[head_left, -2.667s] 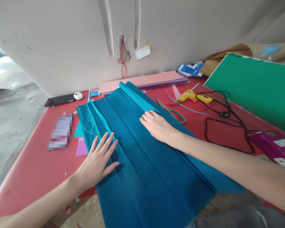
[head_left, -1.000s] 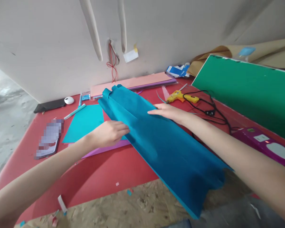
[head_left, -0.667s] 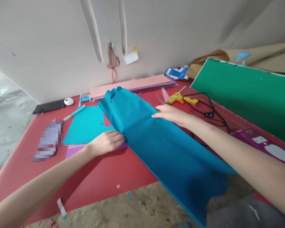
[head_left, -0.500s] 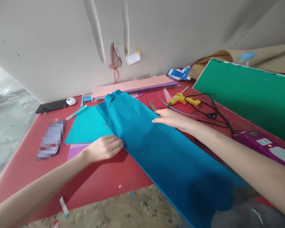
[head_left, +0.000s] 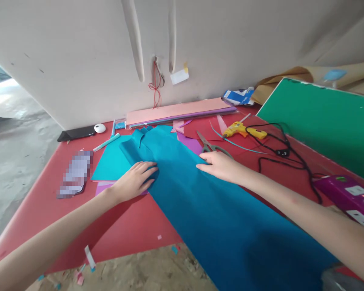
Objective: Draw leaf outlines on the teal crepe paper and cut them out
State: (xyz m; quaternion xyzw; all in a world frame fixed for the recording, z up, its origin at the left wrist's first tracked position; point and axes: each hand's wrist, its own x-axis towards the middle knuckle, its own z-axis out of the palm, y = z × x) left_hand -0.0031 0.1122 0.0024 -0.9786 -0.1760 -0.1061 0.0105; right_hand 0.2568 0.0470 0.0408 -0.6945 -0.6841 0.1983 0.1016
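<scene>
A long blue sheet (head_left: 182, 190), cloth or paper, runs diagonally across the table and down past its front edge. Its far end is gathered into folds. My left hand (head_left: 135, 182) lies on the sheet's left edge, fingers stretched out over the surface. At the right edge, my right hand (head_left: 220, 163) pinches the sheet between thumb and fingers. Grey-handled scissors (head_left: 214, 147) lie just beyond my right fingers, partly hidden by that hand. Under the sheet's left side shows a turquoise sheet (head_left: 109, 165), with a purple sheet (head_left: 103, 188) beneath it.
On the red tabletop (head_left: 109, 230), a yellow glue gun (head_left: 238, 130) with a black cord and a purple power strip (head_left: 348, 194) sit at right. A green board (head_left: 324, 121) leans behind. A phone (head_left: 75, 173) is left; stacked pink sheets (head_left: 176, 111) lie along the wall.
My left hand has moved from beside the blue sheet's edge onto its surface. The sheet's far end is lower and flatter, and more of the scissors shows. The view has shifted slightly.
</scene>
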